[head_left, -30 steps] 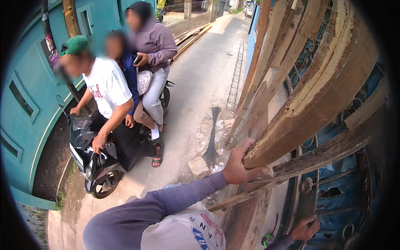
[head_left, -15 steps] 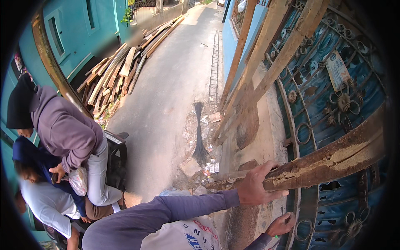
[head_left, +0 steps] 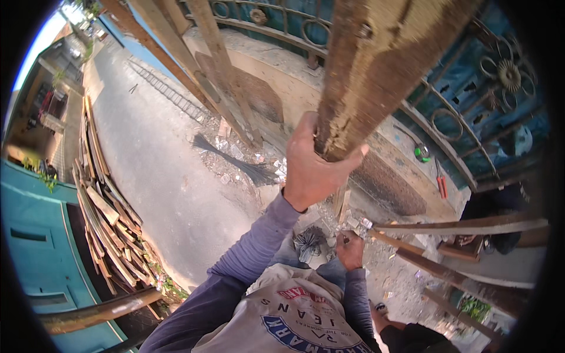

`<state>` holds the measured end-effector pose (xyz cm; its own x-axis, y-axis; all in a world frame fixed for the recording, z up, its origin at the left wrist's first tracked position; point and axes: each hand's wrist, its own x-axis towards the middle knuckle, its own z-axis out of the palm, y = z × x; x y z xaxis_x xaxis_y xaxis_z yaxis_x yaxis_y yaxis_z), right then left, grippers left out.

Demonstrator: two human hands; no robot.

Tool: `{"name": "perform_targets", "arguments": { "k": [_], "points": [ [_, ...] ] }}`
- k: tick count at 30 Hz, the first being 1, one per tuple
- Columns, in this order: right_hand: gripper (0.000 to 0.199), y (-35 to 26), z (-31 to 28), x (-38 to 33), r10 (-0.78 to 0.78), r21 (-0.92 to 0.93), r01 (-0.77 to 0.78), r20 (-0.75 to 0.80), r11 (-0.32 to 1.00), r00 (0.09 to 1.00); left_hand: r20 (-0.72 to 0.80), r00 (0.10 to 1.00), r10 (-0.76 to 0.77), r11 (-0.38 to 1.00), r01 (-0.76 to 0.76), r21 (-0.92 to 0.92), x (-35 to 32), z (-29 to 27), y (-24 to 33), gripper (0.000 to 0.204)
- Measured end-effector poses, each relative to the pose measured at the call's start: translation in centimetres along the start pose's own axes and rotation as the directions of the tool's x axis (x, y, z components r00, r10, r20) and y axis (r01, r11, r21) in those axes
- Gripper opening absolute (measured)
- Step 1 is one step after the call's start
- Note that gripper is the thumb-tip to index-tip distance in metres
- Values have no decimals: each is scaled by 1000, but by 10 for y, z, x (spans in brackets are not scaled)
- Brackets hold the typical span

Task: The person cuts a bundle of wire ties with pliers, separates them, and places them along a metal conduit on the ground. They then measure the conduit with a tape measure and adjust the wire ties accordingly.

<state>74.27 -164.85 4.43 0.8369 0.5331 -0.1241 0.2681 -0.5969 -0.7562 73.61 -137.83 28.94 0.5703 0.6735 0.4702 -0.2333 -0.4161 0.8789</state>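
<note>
My left hand [head_left: 321,167] is wrapped round the lower end of a thick, rough wooden beam [head_left: 382,70], thumb on one side and fingers on the other. The beam rises toward the top of the view, in front of a metal gate with flower ornaments [head_left: 507,73]. Lower down, in front of my body, my right hand [head_left: 350,252] is closed, with its fingers curled. A small dark bit shows at its fingertips, too small to name. Near that hand lies a tangled coil of dark wire [head_left: 309,242].
Red-handled pliers [head_left: 441,179] and a green-and-black tool [head_left: 421,153] lie on the ledge by the gate. Timber props [head_left: 206,65] lean on the wall. A black wire bundle [head_left: 235,162], a ladder-like metal frame [head_left: 170,93] and a lumber pile [head_left: 109,217] lie leftward. Another person's foot [head_left: 381,309] shows below.
My view has turned to the right, and the people on the motorbike have left it. My left hand keeps its grip on the beam. The right hand is now lower, away from the gate.
</note>
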Motion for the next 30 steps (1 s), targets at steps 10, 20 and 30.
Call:
{"name": "perform_targets", "arguments": {
  "k": [10,20,30],
  "points": [
    [22,165,-16,-115,522,433,-418,-152,798,839,-30,993,111,992,-113,-56,-51,-5,-57,70],
    [29,418,142,-242,706,12,-733,261,680,659,173,198,-965,259,827,499,-458,-26,-349,54],
    [54,549,378,-82,457,-172,-440,73,881,887,-32,-220,-975,-204,828,523,-700,35,-688,97]
  ]
}}
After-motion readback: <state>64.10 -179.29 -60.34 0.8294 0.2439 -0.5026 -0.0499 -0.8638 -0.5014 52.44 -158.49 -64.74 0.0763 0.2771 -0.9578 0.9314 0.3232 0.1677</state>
